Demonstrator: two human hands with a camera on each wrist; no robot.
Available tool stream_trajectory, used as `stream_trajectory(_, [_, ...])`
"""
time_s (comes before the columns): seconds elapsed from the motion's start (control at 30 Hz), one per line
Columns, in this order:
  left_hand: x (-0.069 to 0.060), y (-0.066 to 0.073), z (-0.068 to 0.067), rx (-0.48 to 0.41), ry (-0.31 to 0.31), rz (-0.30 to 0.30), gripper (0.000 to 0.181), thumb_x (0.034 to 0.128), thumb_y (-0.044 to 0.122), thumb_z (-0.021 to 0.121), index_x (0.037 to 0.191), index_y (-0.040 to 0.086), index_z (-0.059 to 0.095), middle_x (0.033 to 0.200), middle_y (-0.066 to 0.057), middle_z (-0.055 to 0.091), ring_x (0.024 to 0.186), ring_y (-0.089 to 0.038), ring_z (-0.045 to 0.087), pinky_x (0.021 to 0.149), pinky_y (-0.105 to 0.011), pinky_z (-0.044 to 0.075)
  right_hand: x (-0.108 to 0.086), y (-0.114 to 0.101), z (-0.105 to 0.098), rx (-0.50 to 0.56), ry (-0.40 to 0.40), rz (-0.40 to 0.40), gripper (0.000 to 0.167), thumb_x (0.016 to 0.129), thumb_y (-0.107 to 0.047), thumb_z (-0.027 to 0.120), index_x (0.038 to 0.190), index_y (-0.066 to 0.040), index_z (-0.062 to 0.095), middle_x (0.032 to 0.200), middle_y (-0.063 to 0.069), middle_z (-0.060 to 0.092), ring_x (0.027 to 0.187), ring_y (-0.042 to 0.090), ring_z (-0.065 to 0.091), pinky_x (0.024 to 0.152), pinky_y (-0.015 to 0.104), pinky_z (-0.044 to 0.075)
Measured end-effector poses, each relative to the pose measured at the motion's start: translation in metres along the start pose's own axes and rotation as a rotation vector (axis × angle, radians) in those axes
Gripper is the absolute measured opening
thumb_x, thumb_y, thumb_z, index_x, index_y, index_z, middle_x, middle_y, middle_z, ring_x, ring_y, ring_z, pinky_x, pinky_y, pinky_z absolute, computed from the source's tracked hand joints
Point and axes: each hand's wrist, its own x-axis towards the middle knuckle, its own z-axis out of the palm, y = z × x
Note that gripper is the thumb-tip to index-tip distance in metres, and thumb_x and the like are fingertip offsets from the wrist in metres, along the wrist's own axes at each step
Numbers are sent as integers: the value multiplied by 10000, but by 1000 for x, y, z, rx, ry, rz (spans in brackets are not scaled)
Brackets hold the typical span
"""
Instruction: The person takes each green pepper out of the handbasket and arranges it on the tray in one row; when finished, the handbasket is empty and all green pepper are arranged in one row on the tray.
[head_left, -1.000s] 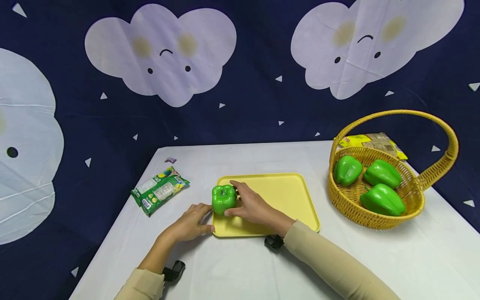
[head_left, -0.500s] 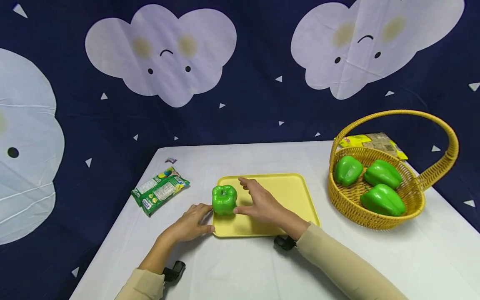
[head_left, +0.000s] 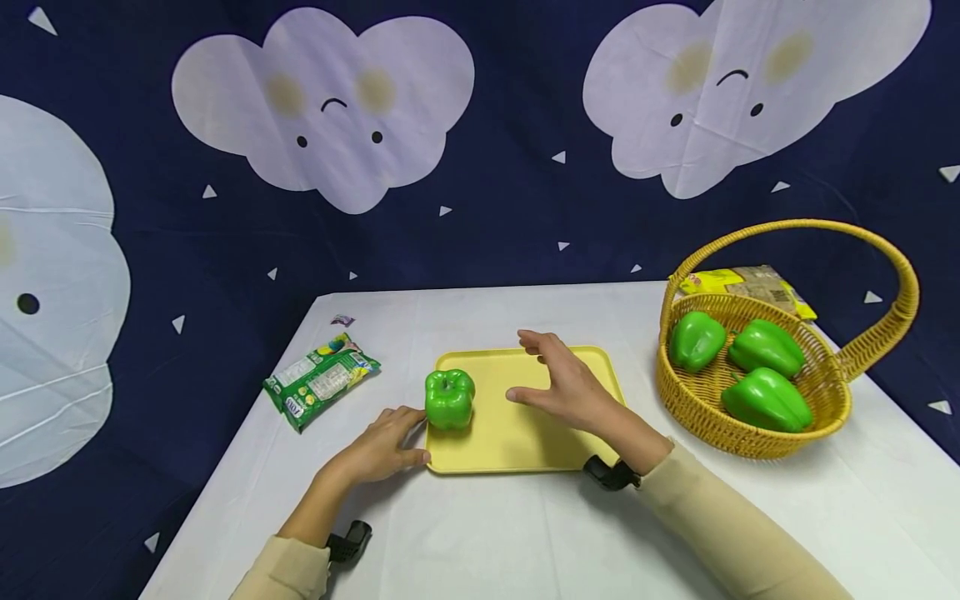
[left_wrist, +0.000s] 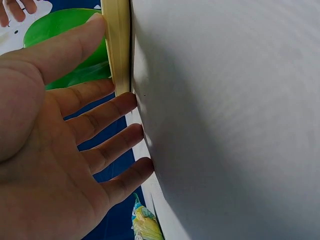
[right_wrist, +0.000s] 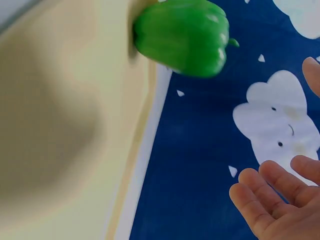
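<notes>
A green bell pepper (head_left: 449, 400) stands upright on the left side of a yellow tray (head_left: 525, 454). My left hand (head_left: 381, 446) touches the tray's left edge, its fingers spread; in the left wrist view the thumb and fingertips meet the tray rim (left_wrist: 118, 45). Over the right half of the tray hovers my right hand (head_left: 570, 387), thumb and fingers apart and holding nothing. The right wrist view shows the pepper (right_wrist: 182, 37) away from that hand's fingers (right_wrist: 280, 195).
To the right, a wicker basket (head_left: 678, 400) with a tall handle holds three green peppers. Behind it lies a yellow packet (head_left: 750, 285). A green snack packet (head_left: 321, 379) and a tiny purple wrapper (head_left: 342, 320) are on the white table (head_left: 465, 533) at left.
My right hand has let go of the bell pepper and moved right and up, away from it. The pepper stays on the tray; my left hand has not moved.
</notes>
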Motion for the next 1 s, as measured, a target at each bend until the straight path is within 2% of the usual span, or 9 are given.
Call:
stream_trajectory(0.17, [0, 0, 0, 8, -4, -2, 647, 820, 273, 717, 1375, 64, 459, 1366, -125, 510, 1318, -345, 395, 1117, -540, 304, -5, 4, -20, 13, 32, 10, 752, 788, -259, 765, 1402, -81, 368, 1369, 106, 473, 1262, 265, 479, 1045, 443, 431])
stream_trajectory(0.3, [0, 0, 0, 15, -5, 1, 647, 821, 271, 717, 1377, 68, 458, 1361, -123, 513, 1314, -344, 399, 1112, -543, 308, -8, 8, -36, -20, 71, 5, 750, 779, -263, 774, 1397, -96, 383, 1347, 115, 495, 1248, 267, 491, 1032, 450, 434])
stream_trajectory(0.57, [0, 0, 0, 8, 0, 6, 643, 828, 269, 711, 1381, 68, 452, 1364, -120, 511, 1318, -342, 394, 1114, -546, 300, -17, 20, -61, -92, 124, -8, 732, 764, -218, 787, 1366, -34, 414, 1320, 162, 503, 1208, 306, 505, 992, 475, 451])
stream_trajectory(0.77, [0, 0, 0, 14, -2, 13, 644, 830, 269, 707, 1382, 60, 448, 1364, -128, 509, 1317, -355, 391, 1108, -555, 304, -23, 30, -77, -137, 165, -10, 714, 759, -184, 787, 1356, -26, 427, 1269, 181, 531, 1167, 315, 516, 958, 472, 457])
stream_trajectory(1.0, [0, 0, 0, 6, -3, -5, 646, 829, 275, 710, 1386, 79, 449, 1372, -116, 504, 1334, -346, 378, 1118, -553, 291, -31, 39, -98, -157, 161, 16, 708, 783, -181, 768, 1367, -7, 409, 1269, 209, 513, 1161, 348, 499, 950, 502, 438])
